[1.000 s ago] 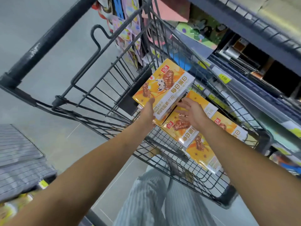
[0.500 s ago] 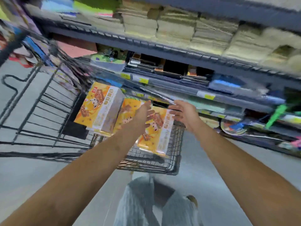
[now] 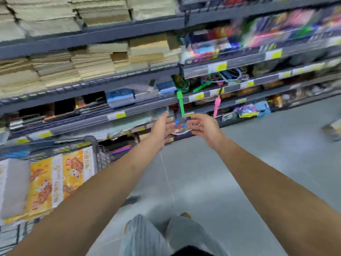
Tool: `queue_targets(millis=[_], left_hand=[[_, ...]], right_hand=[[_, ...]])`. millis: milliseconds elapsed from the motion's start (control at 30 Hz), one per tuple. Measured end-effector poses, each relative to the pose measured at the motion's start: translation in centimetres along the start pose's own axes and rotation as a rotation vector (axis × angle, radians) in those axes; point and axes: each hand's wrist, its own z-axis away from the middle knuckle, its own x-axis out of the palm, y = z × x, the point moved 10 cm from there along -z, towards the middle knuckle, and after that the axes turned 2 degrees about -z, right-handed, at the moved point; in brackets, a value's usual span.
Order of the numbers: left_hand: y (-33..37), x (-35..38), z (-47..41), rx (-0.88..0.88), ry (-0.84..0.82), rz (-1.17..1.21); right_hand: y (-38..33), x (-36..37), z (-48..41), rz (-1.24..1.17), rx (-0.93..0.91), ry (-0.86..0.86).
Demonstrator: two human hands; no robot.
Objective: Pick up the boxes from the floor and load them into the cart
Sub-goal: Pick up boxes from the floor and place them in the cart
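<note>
Bare grey floor (image 3: 239, 163) spreads across the centre and right of the frame, leaving open passage below and to the right of the left hand (image 3: 162, 126) and right hand (image 3: 204, 126). Stocked shelves (image 3: 129, 106) wall off the upper half, close beyond the fingertips. At lower left the wire cart (image 3: 97, 156), filled with orange boxes (image 3: 55, 182), blocks that side. A blurred object (image 3: 332, 130) lies on the floor at the right edge.

boxes (image 3: 55, 182): orange-yellow, white side panels, red logo patch, cartoon cow print. cart (image 3: 100, 157): dark grey wire mesh. floor (image 3: 239, 154): pale grey. trousers (image 3: 144, 237): grey-white thin stripes. shelves (image 3: 92, 36): dark blue-grey, yellow price tags (image 3: 220, 67). stacked goods (image 3: 55, 69): beige/tan. Hanging handles: one green (image 3: 180, 102), one pink (image 3: 216, 106).
</note>
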Motion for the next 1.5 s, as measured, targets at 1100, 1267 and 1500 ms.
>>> queue_targets(millis=[1100,1267,1500], left_hand=[[8.6,73.5,-10.2,0.070,-0.701,-0.778],[5.5,82.9,-11.7,0.033,-0.749,-0.878],[3.0,98.4,-13.5,0.100,-0.775,-0.915]], right_hand=[[-15.6,-62.7,-4.9,-0.459,-0.099,0.776],[-14.8,-71.4,-6.4,-0.504,-0.072,0.819],[-15.2,-87.4,-8.1,-0.575,-0.030,0.860]])
